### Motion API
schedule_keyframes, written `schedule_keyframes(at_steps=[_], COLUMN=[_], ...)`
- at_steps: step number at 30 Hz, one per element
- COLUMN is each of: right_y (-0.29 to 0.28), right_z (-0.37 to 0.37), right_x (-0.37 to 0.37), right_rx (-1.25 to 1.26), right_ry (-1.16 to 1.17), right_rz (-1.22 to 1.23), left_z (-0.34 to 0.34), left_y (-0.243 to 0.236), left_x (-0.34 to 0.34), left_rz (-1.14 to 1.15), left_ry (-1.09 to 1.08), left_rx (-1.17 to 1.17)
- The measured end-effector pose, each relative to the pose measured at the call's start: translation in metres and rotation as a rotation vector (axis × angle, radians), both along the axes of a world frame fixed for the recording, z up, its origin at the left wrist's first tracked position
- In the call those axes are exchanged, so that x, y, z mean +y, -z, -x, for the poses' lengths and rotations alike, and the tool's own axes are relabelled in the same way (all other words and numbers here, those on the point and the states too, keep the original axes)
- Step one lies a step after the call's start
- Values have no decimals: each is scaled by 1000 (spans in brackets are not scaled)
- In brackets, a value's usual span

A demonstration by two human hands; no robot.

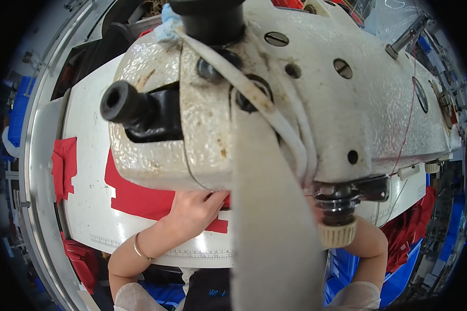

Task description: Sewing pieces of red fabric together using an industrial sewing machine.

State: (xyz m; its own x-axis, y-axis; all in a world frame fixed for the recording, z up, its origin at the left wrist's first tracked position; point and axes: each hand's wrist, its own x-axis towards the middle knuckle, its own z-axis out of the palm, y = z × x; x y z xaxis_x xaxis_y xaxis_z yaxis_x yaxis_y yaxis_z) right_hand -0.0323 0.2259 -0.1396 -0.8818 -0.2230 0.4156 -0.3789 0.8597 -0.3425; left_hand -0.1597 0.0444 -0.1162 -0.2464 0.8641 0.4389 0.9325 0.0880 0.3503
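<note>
From where I stand, the white sewing machine (342, 119) blocks much of the view. A red cloth (140, 199) lies on the white counter (88, 114), running in under the left end of the machine. The left hand (192, 212) is at that cloth, just below the machine, its fingers bent; their tips are hidden, so I can't tell whether they grip or only press. The right hand (316, 213) is nearly all behind the machine's front parts, and I can't tell its state.

I'd judge this piece to be partway through handling; no finished seam shows. Neither hand is on a small red piece (64, 168) well left of the machine, nor on the red heap (412, 228) down to its right; whether those are done or waiting, I can't tell.
</note>
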Motion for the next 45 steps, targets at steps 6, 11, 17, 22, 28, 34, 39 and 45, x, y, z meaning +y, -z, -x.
schedule_keyframes(at_steps=[6, 11, 17, 22, 28, 34, 39, 45], right_y=[-2, -3, 0, 4, -16, -22, -5, 12], right_z=[-1, 0, 2, 3, 3, 6, -10, -8], right_x=[0, 3, 5, 7, 3, 2, 6, 5], right_rx=[1, -5, -469, -385, -255, -9, 116, 212], right_ry=[30, 168, 110, 167, 187, 154, -111, -117], right_rz=[-63, 55, -59, 275, 153, -96, -241, -132], left_z=[-1, -4, -5, 1, 3, 1, -5, -4], left_y=[2, -2, 19, 19, -10, 6, 14, 14], left_x=[-4, 4, -3, -2, 8, 4, -3, -6], left_rz=[76, -32, 40, 22, 69, 92, 27, -48], left_ry=[30, 45, 61, 43, 60, 29, 27, 62], left_rx=[55, 175, 87, 40, 219, 50, -31, 2])
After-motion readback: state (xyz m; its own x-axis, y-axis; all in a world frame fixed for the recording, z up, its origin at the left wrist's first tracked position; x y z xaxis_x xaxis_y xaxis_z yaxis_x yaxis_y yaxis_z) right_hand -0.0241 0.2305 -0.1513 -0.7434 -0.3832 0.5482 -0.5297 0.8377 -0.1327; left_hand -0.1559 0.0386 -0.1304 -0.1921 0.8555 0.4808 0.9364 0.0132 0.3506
